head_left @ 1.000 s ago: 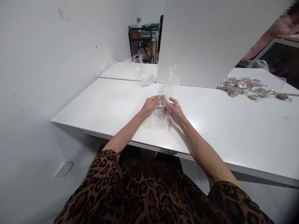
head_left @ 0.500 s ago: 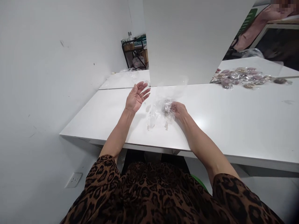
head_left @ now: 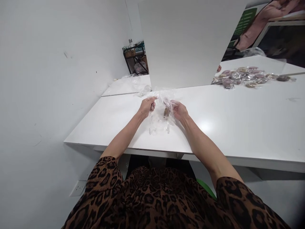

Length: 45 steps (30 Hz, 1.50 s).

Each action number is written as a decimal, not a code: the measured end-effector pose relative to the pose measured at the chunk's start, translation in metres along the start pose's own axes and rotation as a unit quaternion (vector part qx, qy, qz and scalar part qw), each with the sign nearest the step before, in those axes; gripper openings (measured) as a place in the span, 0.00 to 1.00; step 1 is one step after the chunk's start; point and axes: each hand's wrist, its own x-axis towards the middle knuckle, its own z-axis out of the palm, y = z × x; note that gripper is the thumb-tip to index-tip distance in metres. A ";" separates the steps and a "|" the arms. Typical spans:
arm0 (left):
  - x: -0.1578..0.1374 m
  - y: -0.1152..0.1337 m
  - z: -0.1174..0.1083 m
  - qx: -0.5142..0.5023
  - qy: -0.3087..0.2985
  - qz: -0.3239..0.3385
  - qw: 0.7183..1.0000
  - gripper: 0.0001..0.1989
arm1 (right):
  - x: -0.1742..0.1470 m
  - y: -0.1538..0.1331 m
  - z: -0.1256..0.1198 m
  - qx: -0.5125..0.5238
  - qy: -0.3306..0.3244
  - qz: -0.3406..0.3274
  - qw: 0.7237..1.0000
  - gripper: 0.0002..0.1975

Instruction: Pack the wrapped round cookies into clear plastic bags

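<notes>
My left hand [head_left: 148, 107] is closed, its thumb and fingers pinching the left side of a clear plastic bag [head_left: 164, 94]. On the bag's right side my right hand [head_left: 179, 110] grips the plastic, fingers bent toward the left. A small brown piece [head_left: 166, 112] shows at the right fingertips, seen through or beside the crinkled plastic; its kind is too blurred to tell. Both hands are just above the white table [head_left: 114, 117], a short gap apart. Pale smudges or plastic folds lie on the tabletop below them.
A tall white panel [head_left: 188, 41] stands behind the hands. Several plastic-wrapped pieces [head_left: 250, 76] lie in a pile at the right. More clear plastic [head_left: 145, 91] lies near the panel's left foot. A black shelf [head_left: 133, 58] holds boxes. Across the table is a person in a pink sleeve [head_left: 259, 24].
My left hand has moved right and closed from open, taking hold of the plastic. The bag is now stretched between both hands, and the brown piece shows more plainly.
</notes>
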 end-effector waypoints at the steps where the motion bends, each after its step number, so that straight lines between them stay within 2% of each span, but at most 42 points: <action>1: 0.000 0.009 0.004 -0.015 -0.009 0.023 1.000 0.12 | 0.001 -0.001 -0.001 0.009 0.020 0.011 1.000 0.07; 3: -0.002 0.030 0.011 -0.031 -0.033 0.053 0.998 0.13 | 0.003 -0.003 -0.004 0.012 0.065 0.020 0.998 0.08; 6: -0.007 0.058 0.022 -0.039 -0.051 0.068 0.996 0.19 | 0.006 -0.005 -0.008 -0.014 0.119 -0.002 0.993 0.10; 9: -0.011 0.074 0.029 -0.050 -0.049 0.068 0.995 0.22 | 0.007 -0.008 -0.011 -0.022 0.145 -0.023 0.989 0.12; 16: -0.005 0.069 0.031 -0.023 -0.053 0.043 0.997 0.20 | 0.001 -0.019 -0.010 -0.032 0.155 -0.058 0.986 0.11; 18: -0.004 0.070 0.029 -0.029 -0.050 0.043 0.997 0.19 | -0.002 -0.022 -0.006 -0.065 0.168 -0.096 0.979 0.09; 21: -0.006 0.074 0.027 -0.054 -0.050 0.038 0.997 0.21 | -0.012 -0.028 0.000 -0.121 0.139 -0.222 0.957 0.07; 23: -0.007 0.076 0.028 -0.062 -0.060 0.031 0.996 0.24 | -0.020 -0.031 0.003 -0.157 0.078 -0.295 0.939 0.07; 25: -0.008 0.076 0.029 -0.058 -0.072 0.022 0.995 0.26 | -0.027 -0.034 0.005 -0.205 0.004 -0.318 0.926 0.09; 28: -0.011 0.078 0.030 -0.052 -0.086 0.017 0.995 0.26 | -0.031 -0.030 0.007 -0.299 -0.120 -0.273 0.906 0.13; 30: -0.014 0.083 0.029 -0.065 -0.082 0.026 0.994 0.25 | -0.030 -0.023 0.009 -0.368 -0.175 -0.233 0.883 0.18; 32: -0.019 0.091 0.029 -0.079 -0.068 0.036 0.994 0.25 | -0.028 -0.016 0.010 -0.421 -0.197 -0.206 0.861 0.19; 34: -0.025 0.101 0.027 -0.087 -0.058 0.049 0.993 0.25 | -0.027 -0.014 0.010 -0.437 -0.196 -0.195 0.856 0.17; 38: -0.031 0.120 0.023 -0.070 -0.075 0.112 0.988 0.20 | -0.026 -0.020 0.002 -0.370 -0.177 -0.138 0.901 0.17; 41: -0.028 0.125 0.019 -0.054 -0.051 0.152 0.986 0.21 | -0.024 -0.026 -0.002 -0.285 -0.156 -0.080 0.942 0.17; 43: -0.025 0.123 0.019 -0.067 -0.037 0.141 0.987 0.23 | -0.023 -0.025 -0.002 -0.214 -0.144 -0.046 0.965 0.19; 45: -0.022 0.118 0.022 -0.089 -0.043 0.113 0.989 0.26 | -0.023 -0.022 0.002 -0.165 -0.149 -0.009 0.975 0.24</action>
